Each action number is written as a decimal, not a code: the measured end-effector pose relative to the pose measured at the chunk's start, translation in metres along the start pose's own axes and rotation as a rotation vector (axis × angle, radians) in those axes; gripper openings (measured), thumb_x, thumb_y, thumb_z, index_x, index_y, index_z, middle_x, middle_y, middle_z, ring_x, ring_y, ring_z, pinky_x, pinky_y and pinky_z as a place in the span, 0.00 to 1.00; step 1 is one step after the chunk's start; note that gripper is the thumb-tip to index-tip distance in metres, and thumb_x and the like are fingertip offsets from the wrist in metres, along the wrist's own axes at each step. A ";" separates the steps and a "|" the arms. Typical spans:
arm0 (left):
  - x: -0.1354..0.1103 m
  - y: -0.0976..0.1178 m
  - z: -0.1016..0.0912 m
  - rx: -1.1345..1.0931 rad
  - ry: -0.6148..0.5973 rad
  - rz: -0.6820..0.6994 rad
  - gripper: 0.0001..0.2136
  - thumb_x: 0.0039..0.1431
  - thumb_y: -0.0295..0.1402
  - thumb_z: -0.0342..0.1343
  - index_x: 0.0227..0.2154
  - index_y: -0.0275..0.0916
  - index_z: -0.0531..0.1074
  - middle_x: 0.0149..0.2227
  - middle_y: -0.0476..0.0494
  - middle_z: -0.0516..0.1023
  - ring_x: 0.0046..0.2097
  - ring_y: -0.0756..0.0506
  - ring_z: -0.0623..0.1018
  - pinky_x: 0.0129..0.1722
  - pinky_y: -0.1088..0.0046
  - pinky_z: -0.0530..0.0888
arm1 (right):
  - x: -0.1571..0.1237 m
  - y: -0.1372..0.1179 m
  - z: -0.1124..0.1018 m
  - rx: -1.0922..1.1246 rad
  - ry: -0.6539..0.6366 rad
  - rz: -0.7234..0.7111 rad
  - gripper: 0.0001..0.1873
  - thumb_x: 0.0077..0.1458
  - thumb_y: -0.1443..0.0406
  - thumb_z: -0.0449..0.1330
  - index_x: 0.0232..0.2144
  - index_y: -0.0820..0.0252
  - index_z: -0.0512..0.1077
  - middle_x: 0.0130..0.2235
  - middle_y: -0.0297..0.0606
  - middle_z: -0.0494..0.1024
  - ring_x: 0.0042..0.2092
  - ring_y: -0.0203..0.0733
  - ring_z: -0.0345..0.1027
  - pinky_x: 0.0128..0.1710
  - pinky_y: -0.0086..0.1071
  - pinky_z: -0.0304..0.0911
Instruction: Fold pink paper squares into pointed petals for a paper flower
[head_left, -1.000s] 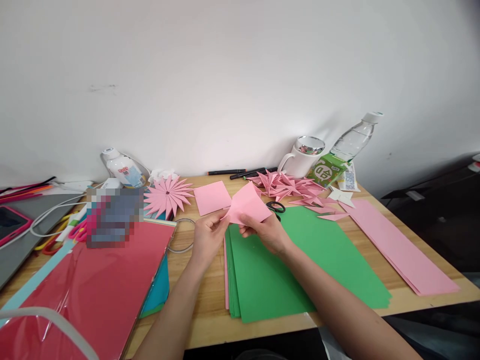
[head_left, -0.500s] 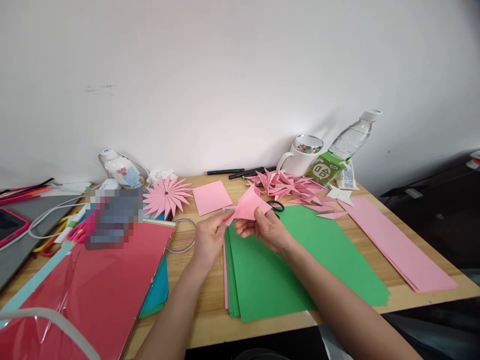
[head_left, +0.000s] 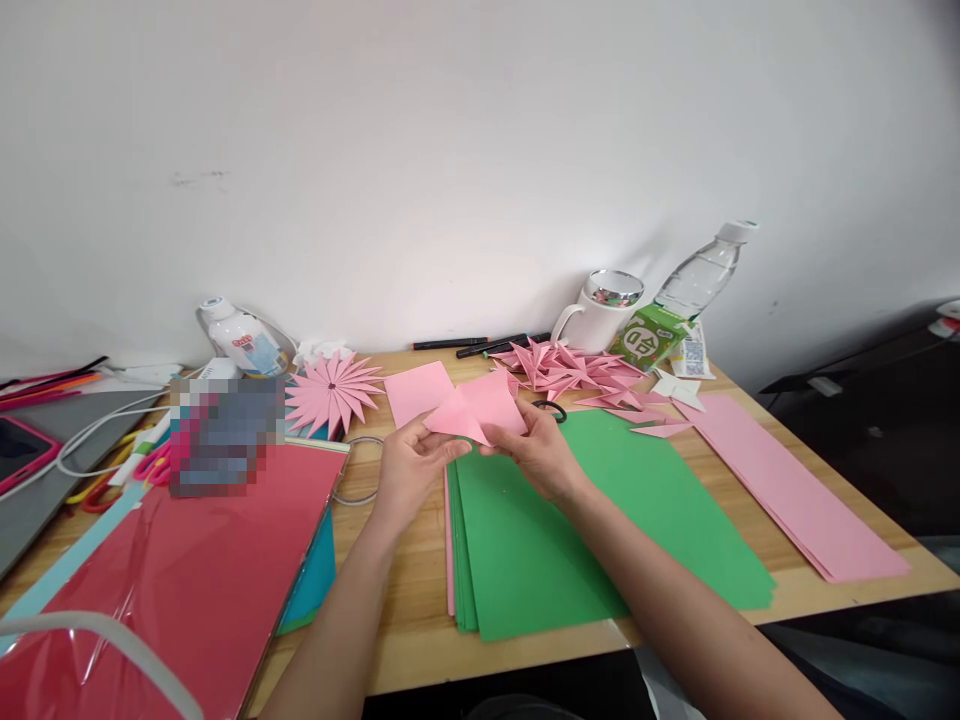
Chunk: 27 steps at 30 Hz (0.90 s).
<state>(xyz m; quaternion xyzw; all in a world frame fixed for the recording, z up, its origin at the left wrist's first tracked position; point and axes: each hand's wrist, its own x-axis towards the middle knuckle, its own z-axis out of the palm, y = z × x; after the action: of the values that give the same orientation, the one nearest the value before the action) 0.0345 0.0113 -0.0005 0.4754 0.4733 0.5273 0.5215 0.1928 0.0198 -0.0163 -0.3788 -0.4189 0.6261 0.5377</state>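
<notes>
A creased piece of pink paper (head_left: pixel 487 400) is held above the table between my two hands. My left hand (head_left: pixel 412 462) grips its left corner, thumb towards me. At its right side, my right hand (head_left: pixel 541 452) pinches the paper with the thumb on the near face; some of its fingers are hidden behind. Just behind lies a flat pink paper square (head_left: pixel 417 392). Under my right hand is a stack of green paper (head_left: pixel 592 540). Black scissor handles (head_left: pixel 553 410) show partly beyond my right hand.
A folded pink paper star (head_left: pixel 334 392) lies at back left, and a pile of folded pink pieces (head_left: pixel 577 370) at back right. Behind stand a white mug (head_left: pixel 600 315), a green box (head_left: pixel 651 337) and a leaning water bottle (head_left: pixel 705 270). Pink strips (head_left: pixel 802 490) lie right, red sheets (head_left: pixel 187 570) left.
The pink paper has opened wider and turned, its left corner now spread out to the left. My left hand has shifted slightly left, its thumb now lying lower along the paper.
</notes>
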 end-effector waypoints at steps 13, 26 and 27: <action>0.004 -0.004 -0.002 -0.189 0.224 -0.055 0.18 0.33 0.30 0.69 0.32 0.33 0.75 0.31 0.43 0.81 0.33 0.47 0.78 0.36 0.72 0.74 | 0.001 0.003 0.002 0.003 0.127 -0.067 0.20 0.36 0.61 0.70 0.27 0.57 0.62 0.24 0.27 0.72 0.25 0.32 0.64 0.24 0.25 0.60; 0.002 -0.003 0.001 -0.357 0.102 -0.170 0.15 0.38 0.37 0.67 0.29 0.33 0.76 0.30 0.43 0.80 0.32 0.47 0.77 0.30 0.76 0.71 | -0.001 0.006 0.003 -0.187 -0.077 -0.129 0.12 0.46 0.65 0.60 0.36 0.53 0.77 0.44 0.36 0.73 0.35 0.36 0.69 0.31 0.31 0.70; 0.003 -0.003 0.000 -0.343 0.086 -0.189 0.15 0.38 0.37 0.67 0.29 0.32 0.76 0.30 0.43 0.80 0.31 0.48 0.77 0.29 0.76 0.70 | -0.001 0.006 0.001 -0.214 -0.100 -0.152 0.13 0.45 0.66 0.60 0.36 0.52 0.77 0.44 0.36 0.73 0.38 0.38 0.69 0.33 0.32 0.70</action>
<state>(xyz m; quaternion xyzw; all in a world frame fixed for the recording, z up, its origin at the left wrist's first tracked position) 0.0347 0.0143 -0.0039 0.3102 0.4407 0.5687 0.6214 0.1902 0.0185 -0.0215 -0.3693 -0.5370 0.5536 0.5184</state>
